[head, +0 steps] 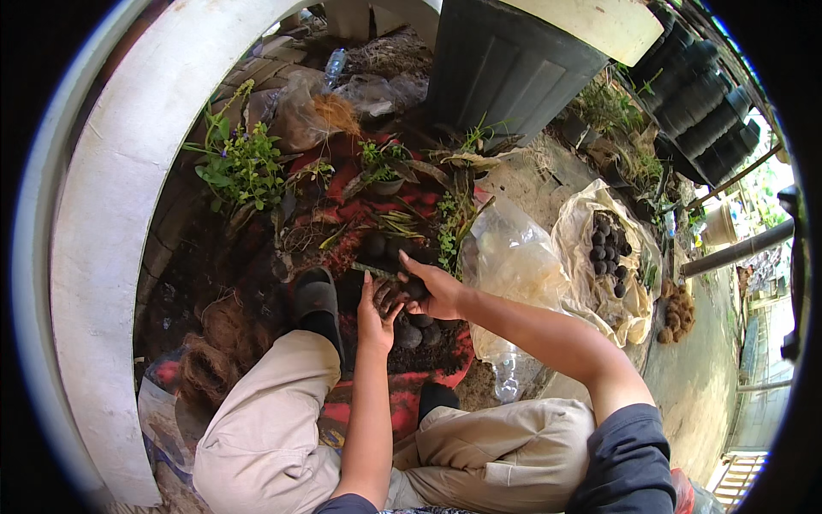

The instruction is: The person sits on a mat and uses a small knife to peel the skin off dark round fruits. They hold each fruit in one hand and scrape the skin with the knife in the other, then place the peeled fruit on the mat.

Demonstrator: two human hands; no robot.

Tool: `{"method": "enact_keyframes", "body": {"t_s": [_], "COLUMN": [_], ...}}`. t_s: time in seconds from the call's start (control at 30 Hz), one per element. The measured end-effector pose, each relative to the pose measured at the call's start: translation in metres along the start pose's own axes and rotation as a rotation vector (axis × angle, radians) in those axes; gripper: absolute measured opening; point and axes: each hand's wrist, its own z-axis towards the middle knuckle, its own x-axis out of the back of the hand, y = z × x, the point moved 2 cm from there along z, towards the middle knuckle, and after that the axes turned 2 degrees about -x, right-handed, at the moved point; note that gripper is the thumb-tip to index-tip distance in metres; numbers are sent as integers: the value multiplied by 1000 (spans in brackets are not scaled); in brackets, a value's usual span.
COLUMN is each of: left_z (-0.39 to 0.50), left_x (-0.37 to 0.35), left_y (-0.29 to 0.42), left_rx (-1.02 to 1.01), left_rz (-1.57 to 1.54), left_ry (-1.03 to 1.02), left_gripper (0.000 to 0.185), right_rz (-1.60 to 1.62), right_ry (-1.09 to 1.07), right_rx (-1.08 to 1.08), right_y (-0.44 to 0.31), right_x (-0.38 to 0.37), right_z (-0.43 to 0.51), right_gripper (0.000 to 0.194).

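Note:
In the middle of the head view, my left hand (379, 311) is low over a soil-covered red sheet (403, 401), palm turned up and fingers curled, with dark soil on them. My right hand (437, 289) meets it from the right and holds a dark, rounded ball of soil (416, 289) between thumb and fingers. Whether the left fingers also grip something is hard to tell. Several dark soil balls (408, 334) lie just below the hands, and others (376, 245) lie just above. Cut green and yellow leaves (401, 221) are beyond them.
Brown coconut fibre (218, 347) lies at the left. Leafy plants (241, 164) and a small pot (387, 186) stand ahead. A clear plastic bag (514, 257), an empty bottle (506, 380) and a crumpled sheet (626, 315) bearing dark balls (600, 250) are at the right, near a large dark container (507, 77).

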Motion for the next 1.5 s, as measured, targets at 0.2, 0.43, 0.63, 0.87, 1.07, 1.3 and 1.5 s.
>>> {"method": "enact_keyframes", "body": {"t_s": [0.2,0.43,0.63,0.87,1.07,1.3,1.5], "left_z": [-4,1,7,7,12,10,4], "left_x": [-6,1,23,32,38,44,34], "left_y": [-6,-22,-19,-29,-41,-44,-40], "left_rx": [59,151,130,-25,-28,8,96], "left_rz": [-203,-429,-100,86,-8,277,493], "left_ry": [-27,-176,121,264,260,280,184], "left_gripper": [54,66,58,39,32,32,44], "right_rz": [-381,-1811,-1413,-1848,-1694,-1633,-890], "right_ry": [170,170,412,314,299,260,166], "right_rx": [170,708,495,325,256,262,219], "right_y": [0,6,13,66,84,49,24], "right_x": [4,-8,37,92,92,83,87], "right_z": [7,3,16,10,15,16,14], "right_gripper": [43,48,47,51,54,51,45]}}
